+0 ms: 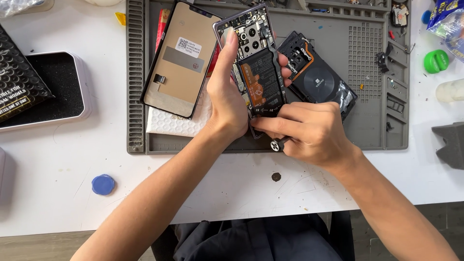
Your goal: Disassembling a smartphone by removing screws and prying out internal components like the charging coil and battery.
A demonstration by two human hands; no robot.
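Note:
My left hand [226, 99] grips an opened phone body [256, 72], its battery and circuit boards facing up, tilted above the grey work mat [338, 130]. My right hand [311, 130] is closed on a small screwdriver [277, 143], of which only the round handle end shows; its tip is hidden at the phone's lower edge. A detached screen panel [180, 60] lies face down to the left of the phone. A black back cover with a round coil [319, 79] lies to the right of it.
A white padded pouch [169, 121] lies under the screen panel. A white tray with black foam [53, 89] sits at left, a blue cap [103, 184] nearer me. At right are a green cap [436, 61], a grey foam block [452, 142] and small parts in the mat's compartments.

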